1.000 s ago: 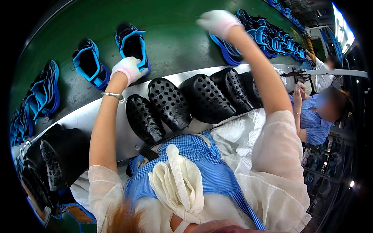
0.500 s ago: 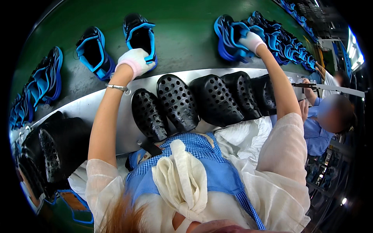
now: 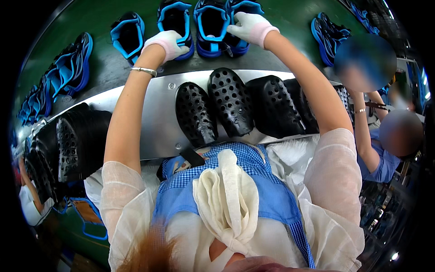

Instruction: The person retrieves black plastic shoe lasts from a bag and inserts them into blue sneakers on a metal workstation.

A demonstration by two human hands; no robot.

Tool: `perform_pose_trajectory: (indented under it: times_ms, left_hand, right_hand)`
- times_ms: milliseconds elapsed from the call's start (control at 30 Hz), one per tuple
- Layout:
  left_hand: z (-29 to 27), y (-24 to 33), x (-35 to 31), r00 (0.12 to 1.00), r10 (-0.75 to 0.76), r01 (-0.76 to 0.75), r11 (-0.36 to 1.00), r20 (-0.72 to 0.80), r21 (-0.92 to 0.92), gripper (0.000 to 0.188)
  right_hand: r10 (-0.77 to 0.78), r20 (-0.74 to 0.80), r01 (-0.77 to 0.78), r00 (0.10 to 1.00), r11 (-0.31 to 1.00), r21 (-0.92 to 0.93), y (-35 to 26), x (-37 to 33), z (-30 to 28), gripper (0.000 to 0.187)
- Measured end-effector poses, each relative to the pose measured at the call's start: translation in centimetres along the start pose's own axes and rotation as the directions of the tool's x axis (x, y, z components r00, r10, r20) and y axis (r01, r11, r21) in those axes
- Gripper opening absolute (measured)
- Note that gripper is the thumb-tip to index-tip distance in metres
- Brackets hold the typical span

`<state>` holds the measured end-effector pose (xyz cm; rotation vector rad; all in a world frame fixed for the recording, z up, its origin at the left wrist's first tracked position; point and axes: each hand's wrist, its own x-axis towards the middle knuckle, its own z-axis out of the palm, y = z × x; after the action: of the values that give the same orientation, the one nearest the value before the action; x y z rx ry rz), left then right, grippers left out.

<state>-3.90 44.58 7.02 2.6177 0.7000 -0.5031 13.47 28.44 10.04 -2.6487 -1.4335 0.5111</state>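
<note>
My left hand (image 3: 166, 45), in a white knit glove with a pink cuff, is closed on the heel collar of a black-and-blue sneaker (image 3: 186, 26). My right hand (image 3: 249, 28), gloved alike, grips the opening of another such sneaker (image 3: 238, 45). Pressed close beside that one stands a matching sneaker (image 3: 209, 46), between my two hands. To the left of my left hand is one more sneaker (image 3: 119, 40). All four stand with their openings up and their heels toward me. The fingertips of both hands are partly hidden by the shoes.
A metal ledge (image 3: 158, 102) runs along the green work surface (image 3: 102, 63). Perforated black shoe forms (image 3: 229, 102) lean on it, with more forms (image 3: 84, 140) at left. Sneakers stand in a row at left (image 3: 74, 68) and at right (image 3: 324, 38). Co-workers (image 3: 374, 149) are at right.
My right hand has moved left from the right-hand row, and two sneakers now stand in the middle beside the left-hand shoe. My left hand stays at its sneaker. The whole view has shifted.
</note>
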Motion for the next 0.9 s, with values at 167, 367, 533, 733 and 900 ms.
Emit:
perform_pose_trajectory:
  times_ms: [167, 367, 533, 733, 900]
  left_hand:
    - [2.0, -2.4, -0.5, 0.965, 0.091, -0.129, 0.981, -0.245, -0.146, 0.049]
    - [1.4, -1.0, -3.1, 0.913, 0.092, -0.082, 0.996, -0.398, 0.042, 0.059]
    - [1.0, 0.6, -4.9, 0.797, 0.184, -0.114, 0.981, -0.575, 0.156, 0.053]
    - [0.9, 2.3, -6.4, 0.761, 0.265, -0.305, 0.952, -0.593, 0.033, 0.043]
    - [1.4, 2.4, -6.8, 0.754, 0.273, -0.341, 0.94, -0.598, -0.002, 0.04]
  right_hand:
    - [-0.207, -0.169, 0.209, 0.964, 0.978, -0.012, 2.3, -9.4, -6.2, 0.035]
    - [-0.101, -0.454, 0.046, 0.885, 0.99, -0.131, 11.0, -25.2, -10.5, 0.023]
    - [0.269, -0.342, -0.285, 0.9, 0.959, 0.003, 11.2, -32.9, -9.2, 0.026]
    - [0.337, -0.268, -0.312, 0.903, 0.941, 0.134, 13.0, -34.5, -7.2, 0.037]
    - [0.371, -0.179, -0.358, 0.911, 0.928, 0.101, 12.9, -34.0, -7.9, 0.034]
